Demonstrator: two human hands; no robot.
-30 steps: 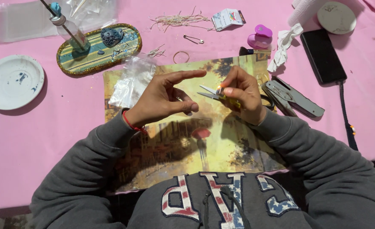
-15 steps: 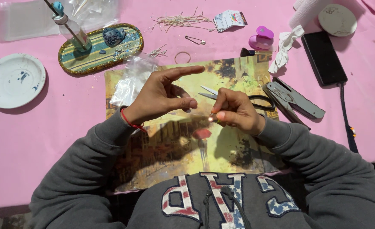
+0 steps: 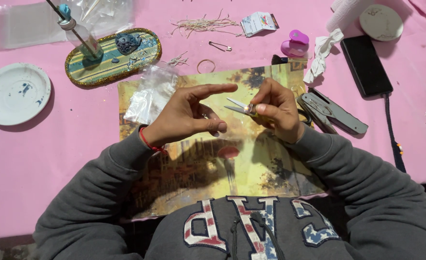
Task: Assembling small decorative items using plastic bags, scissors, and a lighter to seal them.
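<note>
Pink cloth (image 3: 54, 159) is covering the whole table, and a printed picture sheet (image 3: 232, 163) in yellows and browns is lying at the centre of the frame under both hands. At mid-frame the right hand (image 3: 278, 110) is gripping small thread snips (image 3: 239, 107) in curled fingers, the open blades pointing toward the frame's left. Just beside them, the left hand (image 3: 186, 115) is hovering with its forefinger stretched out straight and its thumb and another finger pressed together; whether anything is pinched there cannot be told.

A crumpled clear plastic bag (image 3: 148, 94) is lying on the sheet's upper left corner. Above it, a glittery oval tray (image 3: 114, 57) is carrying a small glass bottle (image 3: 80, 36). A white saucer (image 3: 14, 93) with blue smears is sitting at the left edge. Along the top, a small rectangular white packet (image 3: 258, 23) with colourful print is resting next to a tangle of pale threads (image 3: 203, 24). A purple paper punch (image 3: 295, 43), a safety pin (image 3: 220, 45) and a black phone (image 3: 366, 65) are lying toward the upper right, and a grey hand tool (image 3: 331, 113) is sitting just right of the right hand.
</note>
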